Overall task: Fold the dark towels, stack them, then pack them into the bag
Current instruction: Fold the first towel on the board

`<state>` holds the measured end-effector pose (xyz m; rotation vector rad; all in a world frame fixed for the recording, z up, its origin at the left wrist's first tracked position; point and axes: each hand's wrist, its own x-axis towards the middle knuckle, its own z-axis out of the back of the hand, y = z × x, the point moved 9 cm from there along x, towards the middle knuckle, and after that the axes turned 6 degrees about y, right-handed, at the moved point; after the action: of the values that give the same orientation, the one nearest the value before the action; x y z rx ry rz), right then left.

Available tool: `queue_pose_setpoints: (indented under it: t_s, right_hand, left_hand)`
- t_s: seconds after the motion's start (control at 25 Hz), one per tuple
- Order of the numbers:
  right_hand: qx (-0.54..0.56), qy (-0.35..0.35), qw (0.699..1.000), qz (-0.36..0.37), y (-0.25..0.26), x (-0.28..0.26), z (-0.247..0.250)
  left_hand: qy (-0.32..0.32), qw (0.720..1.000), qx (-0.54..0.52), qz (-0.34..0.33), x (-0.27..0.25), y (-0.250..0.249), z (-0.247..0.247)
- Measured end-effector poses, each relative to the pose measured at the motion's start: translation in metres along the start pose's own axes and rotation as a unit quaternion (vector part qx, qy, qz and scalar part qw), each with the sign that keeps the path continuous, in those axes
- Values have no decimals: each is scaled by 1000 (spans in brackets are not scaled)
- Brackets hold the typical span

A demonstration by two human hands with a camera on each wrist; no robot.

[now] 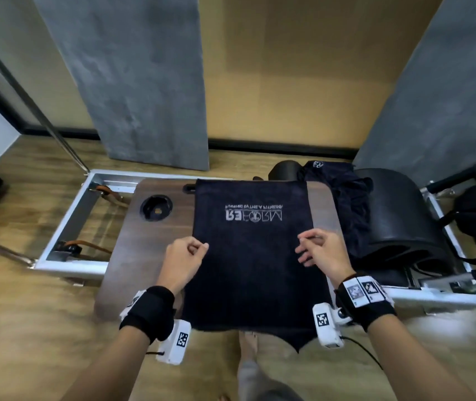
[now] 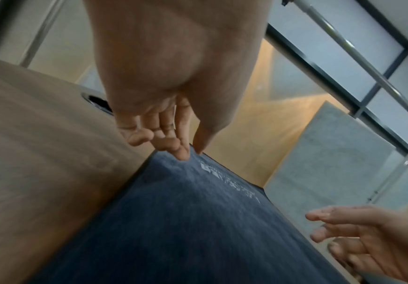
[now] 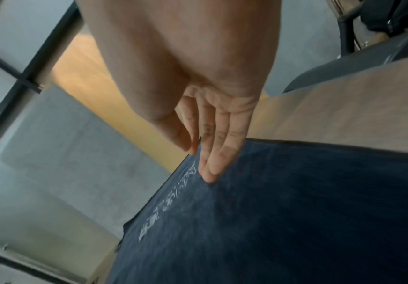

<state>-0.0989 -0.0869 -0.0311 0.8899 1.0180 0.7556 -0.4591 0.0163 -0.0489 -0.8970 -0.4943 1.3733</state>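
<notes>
Dark wooden board (image 1: 156, 250) carries flat navy towel (image 1: 251, 273), near edge overhanging; round recess (image 1: 156, 207) at left.

Head overhead; wrists close, towel (image 1: 250, 256) shared

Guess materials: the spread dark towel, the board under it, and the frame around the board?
Dark towel: likely terry or microfibre cloth, matte navy; its overhanging near edge droops, fuzzy nap in wrist views, pale printed logo.
Board: wood or wood-look laminate, dark brown with grain streaks, low sheen.
Frame: metal, probably aluminium; silvery, straight box sections.
</notes>
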Motion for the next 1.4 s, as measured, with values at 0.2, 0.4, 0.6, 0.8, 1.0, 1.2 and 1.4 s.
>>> queue_pose_setpoints:
  t_s: [0.2, 0.4, 0.6, 0.8, 1.0, 1.2, 1.4]
  right_hand:
    - [-171, 0, 984, -42, -58, -68, 7]
    - [-216, -89, 970, -67, -84, -98, 27]
    - [-206, -67, 974, -71, -79, -94, 19]
    - [-124, -39, 991, 18, 5, -52, 7]
    - [-96, -29, 993, 62, 97, 34, -22]
    - [-41, 3, 999, 35, 95, 67, -34]
    - [-126, -12, 990, -57, -4, 21, -5]
  left_hand:
    - [85, 995, 42, 25, -70, 22, -12]
    - [56, 983, 169, 45, -108, 28, -6]
    - [57, 985, 162, 14, -113, 11, -11]
    - [-5, 996, 61, -58, -60, -51, 9]
    - [-54, 993, 25, -102, 38, -129, 7]
    - [-22, 996, -58, -71, 68, -114, -18]
    - [-15, 1000, -17, -6, 13, -20, -13]
